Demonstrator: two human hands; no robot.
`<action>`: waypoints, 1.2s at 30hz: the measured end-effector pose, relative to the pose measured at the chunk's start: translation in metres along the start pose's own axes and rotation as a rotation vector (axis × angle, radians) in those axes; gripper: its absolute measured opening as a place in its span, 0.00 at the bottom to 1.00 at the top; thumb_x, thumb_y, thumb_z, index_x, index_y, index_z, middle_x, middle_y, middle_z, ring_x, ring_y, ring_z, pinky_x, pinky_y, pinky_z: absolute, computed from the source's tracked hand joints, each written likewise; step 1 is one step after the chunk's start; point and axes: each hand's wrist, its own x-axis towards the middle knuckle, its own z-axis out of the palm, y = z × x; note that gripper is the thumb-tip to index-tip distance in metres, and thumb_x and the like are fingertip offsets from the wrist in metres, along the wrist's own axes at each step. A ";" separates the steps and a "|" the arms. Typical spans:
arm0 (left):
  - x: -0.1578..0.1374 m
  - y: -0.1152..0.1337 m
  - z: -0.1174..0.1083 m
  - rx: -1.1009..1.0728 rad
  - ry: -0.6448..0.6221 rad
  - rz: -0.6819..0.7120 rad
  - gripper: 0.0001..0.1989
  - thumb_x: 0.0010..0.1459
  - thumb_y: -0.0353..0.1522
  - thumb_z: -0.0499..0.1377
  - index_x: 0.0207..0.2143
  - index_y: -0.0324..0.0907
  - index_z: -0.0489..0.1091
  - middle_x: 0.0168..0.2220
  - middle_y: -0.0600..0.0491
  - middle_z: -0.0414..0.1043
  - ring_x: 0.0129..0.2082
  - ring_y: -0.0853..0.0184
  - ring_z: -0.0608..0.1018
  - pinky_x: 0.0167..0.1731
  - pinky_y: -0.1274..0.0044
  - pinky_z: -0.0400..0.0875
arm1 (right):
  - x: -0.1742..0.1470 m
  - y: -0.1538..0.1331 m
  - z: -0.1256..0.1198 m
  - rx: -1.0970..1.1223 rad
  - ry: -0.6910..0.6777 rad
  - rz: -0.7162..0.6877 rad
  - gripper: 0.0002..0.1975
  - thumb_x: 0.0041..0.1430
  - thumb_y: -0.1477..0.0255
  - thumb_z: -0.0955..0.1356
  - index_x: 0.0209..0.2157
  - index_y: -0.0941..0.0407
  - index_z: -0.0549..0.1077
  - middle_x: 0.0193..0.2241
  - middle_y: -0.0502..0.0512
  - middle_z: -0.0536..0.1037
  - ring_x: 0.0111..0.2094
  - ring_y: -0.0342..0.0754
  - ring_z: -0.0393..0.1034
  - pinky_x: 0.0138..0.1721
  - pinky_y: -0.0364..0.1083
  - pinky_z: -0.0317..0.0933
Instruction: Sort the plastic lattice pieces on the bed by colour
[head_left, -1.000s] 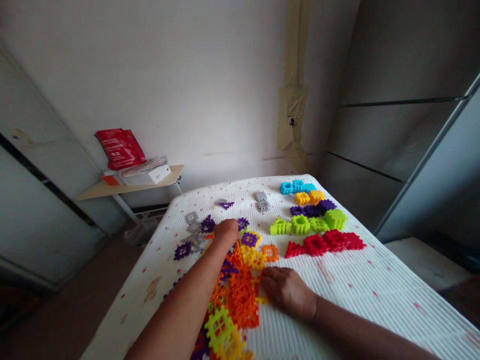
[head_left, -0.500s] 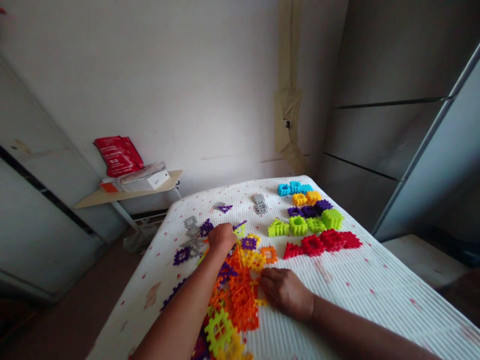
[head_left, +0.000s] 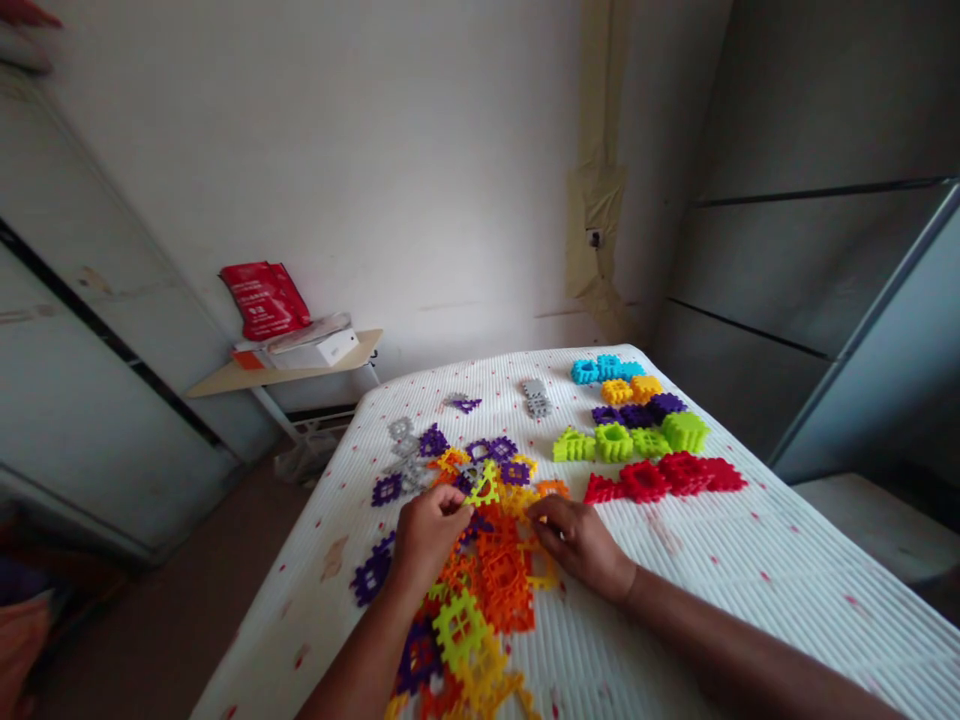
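Note:
My left hand [head_left: 426, 533] has its fingers closed on a lime-green triangular plastic piece [head_left: 484, 488] above a heap of loose interlocking pieces [head_left: 487, 580], mostly orange, yellow, purple and lime. My right hand [head_left: 576, 541] lies on the heap's right side, its fingertips touching orange and yellow pieces; whether it grips one is hidden. Both hands are over the white ribbed table cover [head_left: 720, 590].
Built clusters stand at the far right of the table: red [head_left: 664, 477], lime-green [head_left: 622, 441], purple [head_left: 637, 411], yellow [head_left: 624, 389], cyan [head_left: 604, 369]. Grey pieces [head_left: 536, 397] lie at the back. A low shelf with a red packet [head_left: 264, 298] stands left by the wall.
My left hand has pulled back from the far purple and grey pieces toward me, bringing a lime-green piece. My right hand has shifted slightly up the heap. The camera has tilted.

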 end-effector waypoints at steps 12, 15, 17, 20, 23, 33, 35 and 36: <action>-0.031 0.007 0.004 -0.399 -0.022 -0.060 0.07 0.46 0.34 0.56 0.22 0.40 0.68 0.18 0.58 0.66 0.21 0.71 0.68 0.23 0.81 0.62 | 0.033 -0.025 0.035 0.490 0.091 0.225 0.06 0.54 0.70 0.64 0.31 0.57 0.71 0.26 0.49 0.72 0.28 0.42 0.65 0.30 0.41 0.60; -0.034 0.005 0.008 -0.432 -0.004 -0.047 0.08 0.46 0.35 0.56 0.22 0.40 0.67 0.18 0.58 0.65 0.20 0.72 0.67 0.23 0.81 0.62 | 0.035 -0.029 0.033 0.557 0.073 0.211 0.06 0.52 0.69 0.66 0.31 0.57 0.71 0.27 0.50 0.71 0.29 0.42 0.65 0.31 0.41 0.60; -0.037 0.004 0.009 -0.422 0.014 -0.010 0.08 0.47 0.35 0.56 0.21 0.40 0.67 0.18 0.58 0.65 0.20 0.72 0.67 0.23 0.81 0.62 | 0.035 -0.030 0.035 0.724 0.077 0.215 0.08 0.49 0.68 0.68 0.32 0.57 0.70 0.28 0.49 0.71 0.29 0.42 0.65 0.31 0.41 0.61; -0.041 0.005 0.009 -0.413 0.039 0.058 0.08 0.47 0.35 0.56 0.21 0.40 0.68 0.19 0.57 0.65 0.20 0.72 0.67 0.23 0.81 0.62 | 0.035 -0.036 0.039 0.996 0.096 0.234 0.14 0.46 0.68 0.71 0.36 0.55 0.69 0.30 0.49 0.72 0.30 0.41 0.66 0.32 0.41 0.61; -0.043 0.006 0.008 -0.454 0.032 0.113 0.08 0.47 0.35 0.56 0.22 0.40 0.69 0.20 0.55 0.68 0.22 0.71 0.70 0.25 0.81 0.65 | 0.036 -0.046 0.040 1.103 0.115 0.265 0.16 0.41 0.69 0.73 0.35 0.55 0.69 0.30 0.48 0.72 0.29 0.41 0.66 0.30 0.40 0.61; -0.040 -0.007 0.007 -0.368 0.101 0.238 0.07 0.50 0.35 0.57 0.27 0.42 0.72 0.26 0.54 0.75 0.27 0.68 0.76 0.31 0.79 0.70 | 0.055 -0.019 -0.020 0.383 0.064 0.194 0.11 0.47 0.69 0.69 0.34 0.57 0.72 0.20 0.45 0.68 0.19 0.37 0.55 0.21 0.38 0.51; -0.040 -0.011 0.007 -0.352 0.128 0.259 0.07 0.50 0.35 0.57 0.26 0.42 0.72 0.26 0.55 0.75 0.27 0.68 0.76 0.31 0.80 0.71 | 0.067 0.000 -0.054 0.004 0.072 0.150 0.10 0.49 0.70 0.68 0.36 0.57 0.73 0.22 0.47 0.71 0.21 0.38 0.59 0.24 0.39 0.52; -0.039 -0.012 0.007 -0.346 0.135 0.271 0.06 0.50 0.35 0.57 0.26 0.42 0.72 0.26 0.55 0.75 0.27 0.68 0.76 0.31 0.80 0.71 | 0.072 0.009 -0.070 -0.154 0.071 0.134 0.11 0.50 0.70 0.68 0.37 0.56 0.74 0.24 0.48 0.73 0.22 0.39 0.61 0.25 0.39 0.54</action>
